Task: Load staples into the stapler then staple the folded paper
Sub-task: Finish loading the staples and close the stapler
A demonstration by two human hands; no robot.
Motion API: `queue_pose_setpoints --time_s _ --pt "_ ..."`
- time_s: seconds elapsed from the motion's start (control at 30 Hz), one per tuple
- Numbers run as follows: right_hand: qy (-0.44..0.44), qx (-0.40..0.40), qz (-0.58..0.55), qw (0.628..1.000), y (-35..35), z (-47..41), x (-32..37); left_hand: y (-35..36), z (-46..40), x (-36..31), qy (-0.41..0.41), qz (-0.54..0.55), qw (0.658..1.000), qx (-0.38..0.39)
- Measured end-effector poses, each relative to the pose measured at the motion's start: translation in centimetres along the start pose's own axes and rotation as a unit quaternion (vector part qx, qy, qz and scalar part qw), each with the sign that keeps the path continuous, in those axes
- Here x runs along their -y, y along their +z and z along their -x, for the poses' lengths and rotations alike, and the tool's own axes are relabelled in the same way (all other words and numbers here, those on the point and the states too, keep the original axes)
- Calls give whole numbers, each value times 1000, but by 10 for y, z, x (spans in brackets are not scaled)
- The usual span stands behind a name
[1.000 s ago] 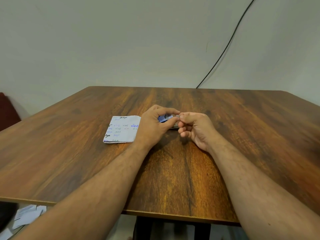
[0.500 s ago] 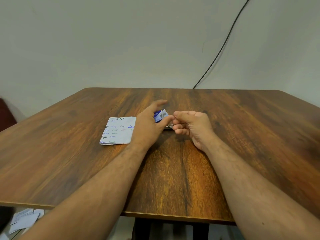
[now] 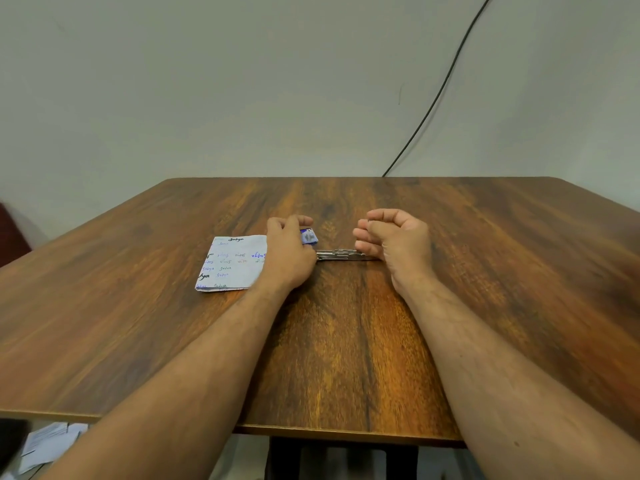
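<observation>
A folded paper with handwriting lies flat on the wooden table. My left hand rests over the paper's right edge, and its fingers grip a small blue staple box. An opened silver stapler lies flat on the table between my hands, its left end against my left hand. My right hand hovers at the stapler's right end. Its thumb and forefinger pinch a small grey sliver that looks like a staple strip, mostly hidden by the fingers.
A black cable runs down the wall behind the table's far edge. Loose papers lie on the floor at the lower left. A dark red object sits beyond the table's left side.
My hands have separated. The right hand drew away to the right from the staple box, still pinched. The left hand moved left with the box, and the stapler between them is now uncovered.
</observation>
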State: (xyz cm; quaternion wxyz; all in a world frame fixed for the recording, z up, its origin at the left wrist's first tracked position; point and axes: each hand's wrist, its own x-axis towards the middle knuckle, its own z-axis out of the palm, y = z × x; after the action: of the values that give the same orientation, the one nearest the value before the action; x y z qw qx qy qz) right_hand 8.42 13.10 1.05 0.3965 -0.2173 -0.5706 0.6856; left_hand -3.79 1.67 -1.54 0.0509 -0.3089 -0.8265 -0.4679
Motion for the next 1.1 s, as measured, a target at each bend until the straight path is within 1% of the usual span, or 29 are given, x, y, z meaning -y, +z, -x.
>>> queue_pose_setpoints --time_s 0.07,0.17,0.23,0.3,0.43,0.53,0.6,0.7,0.77,0.83,0.9,0.93,1.0,1.1 --pt "0 6 -6 1000 0 0 0 1 -3 2 0 -4 1000 -5" --pt "2 12 5 1000 0 0 -1 0 -5 5 -29 23 999 -29" --pt "-1 10 12 1000 1 -1 -2 -1 -5 4 -42 8 999 -32" --pt "-9 5 21 1000 2 -2 -1 0 -4 4 -41 -8 999 -18" --pt "-29 -14 20 999 2 -2 0 3 -5 4 -1 -53 999 9" --pt "-37 -27 22 999 1 -2 1 3 -4 2 7 -59 998 22" --pt "-35 -26 21 999 0 -2 0 4 -3 1 11 -59 996 59" --pt "-39 -19 27 999 0 -4 -2 6 -4 2 33 -126 986 103" --pt "-39 -19 31 999 0 -5 -4 6 -5 2 54 -137 984 100" --pt "-35 -15 34 999 0 -6 -4 4 -4 0 93 -88 990 55" --pt "-31 5 49 998 1 -3 -3 1 2 -2 141 -4 990 -2" --pt "-29 21 60 998 2 -2 -2 -1 5 -3 157 36 987 -16" --pt "-21 59 75 995 2 1 -1 -4 11 -7 177 92 980 -11" --pt "-9 123 84 989 1 2 -4 -5 15 -11 200 114 973 2"
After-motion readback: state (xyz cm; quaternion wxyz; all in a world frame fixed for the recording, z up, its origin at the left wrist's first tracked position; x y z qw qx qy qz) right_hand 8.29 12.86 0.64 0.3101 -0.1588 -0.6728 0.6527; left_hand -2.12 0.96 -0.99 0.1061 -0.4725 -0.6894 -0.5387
